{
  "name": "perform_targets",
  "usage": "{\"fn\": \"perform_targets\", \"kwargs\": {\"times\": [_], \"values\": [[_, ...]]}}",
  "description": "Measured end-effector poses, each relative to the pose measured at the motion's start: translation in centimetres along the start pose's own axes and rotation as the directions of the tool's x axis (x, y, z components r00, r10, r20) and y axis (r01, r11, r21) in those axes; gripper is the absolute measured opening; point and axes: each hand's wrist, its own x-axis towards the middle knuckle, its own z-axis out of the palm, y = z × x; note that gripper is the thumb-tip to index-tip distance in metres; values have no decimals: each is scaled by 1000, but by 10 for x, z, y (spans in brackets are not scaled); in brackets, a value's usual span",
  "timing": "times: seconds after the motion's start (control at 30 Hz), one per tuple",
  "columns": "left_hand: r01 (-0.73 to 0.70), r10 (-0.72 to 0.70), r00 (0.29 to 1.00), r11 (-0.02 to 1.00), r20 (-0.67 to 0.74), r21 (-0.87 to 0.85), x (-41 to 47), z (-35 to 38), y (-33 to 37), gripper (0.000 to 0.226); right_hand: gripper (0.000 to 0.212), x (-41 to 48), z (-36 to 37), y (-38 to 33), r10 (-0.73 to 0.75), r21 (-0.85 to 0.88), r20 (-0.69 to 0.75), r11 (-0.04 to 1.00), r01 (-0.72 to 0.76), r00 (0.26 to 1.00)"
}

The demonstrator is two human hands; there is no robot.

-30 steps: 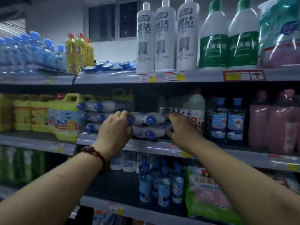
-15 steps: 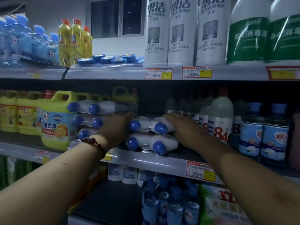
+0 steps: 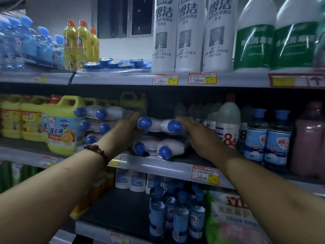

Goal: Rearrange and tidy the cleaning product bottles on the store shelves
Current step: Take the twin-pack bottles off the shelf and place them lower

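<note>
Item: blue-capped bottle stack, frame centre; smooth plastic, likely liquid-heavy, apt to roll; my left hand and right hand flat, unclenched, bracing flanks; best held by bodies.

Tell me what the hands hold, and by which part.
Nothing is gripped: the left hand and right hand press flat against opposite sides of the stacked blue-capped bottles lying on the middle shelf.

A shop aisle of cleaning products.
Tiered metal shelves carry red-and-yellow price tags along their front edges, and each product stands in repeated rows: tall white bottles, green-labelled bottles, yellow jugs, all with printed retail labels.
</note>
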Motion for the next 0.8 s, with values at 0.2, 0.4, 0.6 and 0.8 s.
{"fn": "perform_targets", "kwargs": {"times": [0.2, 0.4, 0.6, 0.8], "values": [[-134, 129, 985, 990, -112, -35, -20, -59, 26, 24, 39, -31, -39, -44, -2, 64, -40, 998, 5, 999], [-85, 34, 980, 962, -194, -260, -40, -122, 57, 32, 51, -51, -70, -82, -126, 127, -216, 980, 156, 968], [108, -164, 986, 799, -42, -591, -62, -168, 79, 30, 46, -63, -82, -115, -94, 369, -300, 906, 206, 949], [182, -323, 944, 349, 64, -919, -96, -157, 88, 39, 38, -80, -56, -135, 26, 776, -201, 614, 143, 979]]}}
